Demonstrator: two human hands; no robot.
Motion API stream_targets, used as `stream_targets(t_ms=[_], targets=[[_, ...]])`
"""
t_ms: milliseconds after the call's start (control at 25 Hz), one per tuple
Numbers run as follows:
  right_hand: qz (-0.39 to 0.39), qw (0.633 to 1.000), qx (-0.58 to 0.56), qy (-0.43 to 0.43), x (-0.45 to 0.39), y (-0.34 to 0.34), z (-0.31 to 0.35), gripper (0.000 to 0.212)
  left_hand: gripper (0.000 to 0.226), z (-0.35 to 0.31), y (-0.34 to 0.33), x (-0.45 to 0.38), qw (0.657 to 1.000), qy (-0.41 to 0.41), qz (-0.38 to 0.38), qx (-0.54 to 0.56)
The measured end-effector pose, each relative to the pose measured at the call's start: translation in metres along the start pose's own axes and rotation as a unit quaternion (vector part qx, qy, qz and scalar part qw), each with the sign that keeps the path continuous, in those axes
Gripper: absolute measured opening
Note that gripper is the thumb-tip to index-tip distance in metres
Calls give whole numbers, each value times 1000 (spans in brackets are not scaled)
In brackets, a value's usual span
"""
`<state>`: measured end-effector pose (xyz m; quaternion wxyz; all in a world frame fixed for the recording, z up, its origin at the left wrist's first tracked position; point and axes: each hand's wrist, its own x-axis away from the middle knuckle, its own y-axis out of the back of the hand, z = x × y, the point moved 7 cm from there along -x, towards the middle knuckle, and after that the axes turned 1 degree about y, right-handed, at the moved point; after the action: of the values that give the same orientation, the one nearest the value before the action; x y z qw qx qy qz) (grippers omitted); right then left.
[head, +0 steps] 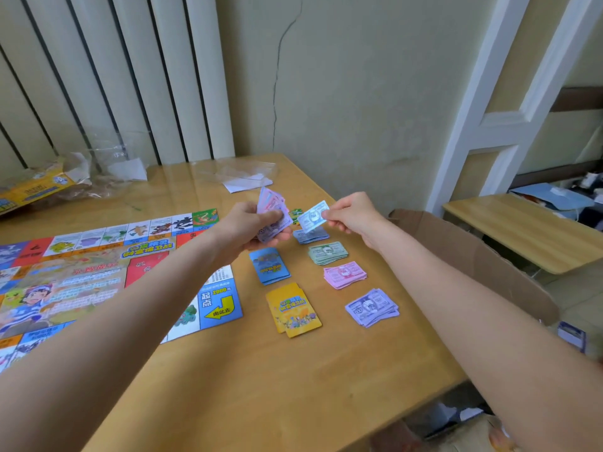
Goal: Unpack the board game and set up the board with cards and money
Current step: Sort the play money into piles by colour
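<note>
The colourful game board [98, 275] lies flat on the left of the wooden table [261, 386]. My left hand [251, 226] grips a fanned wad of play money [272, 207] above the board's right edge. My right hand [349, 213] pinches a single light blue note [312, 216] just above a blue money pile [311, 235]. Below that lie a green pile [328, 253], a pink pile [345, 275] and a purple pile [372, 307]. A blue card deck [270, 265] and a yellow card deck [293, 309] sit between the board and the money.
Crumpled clear plastic wrap [241, 174] and white paper lie at the table's back. The yellow game box [32, 190] with more plastic sits at far left. An open cardboard box [473, 256] stands off the right edge, beside a second wooden table [528, 230].
</note>
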<state>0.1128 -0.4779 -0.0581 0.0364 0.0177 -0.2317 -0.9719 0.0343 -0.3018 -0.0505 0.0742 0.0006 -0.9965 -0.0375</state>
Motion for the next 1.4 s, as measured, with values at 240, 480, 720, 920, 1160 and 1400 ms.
stream_targets(t_ms=[240, 480, 720, 920, 1160, 1400], targets=[[0, 974, 219, -51, -35, -28, -24, 29, 13, 19, -1, -12, 998, 42, 53, -6], [-15, 985, 173, 8, -23, -21, -1, 38, 9, 24, -1, -18, 997, 51, 47, 28], [207, 974, -68, 63, 20, -46, 29, 10, 15, 21, -5, -19, 999, 23, 26, 25], [44, 998, -40, 4, -3, -13, 14, 6, 30, 13, 3, -18, 998, 17, 3, 62], [91, 988, 99, -76, -16, -26, -9, 7, 28, 23, 9, -18, 993, 87, 8, 82], [142, 987, -53, -60, -19, -24, -4, 9, 30, 29, 12, -28, 993, 93, -19, 71]])
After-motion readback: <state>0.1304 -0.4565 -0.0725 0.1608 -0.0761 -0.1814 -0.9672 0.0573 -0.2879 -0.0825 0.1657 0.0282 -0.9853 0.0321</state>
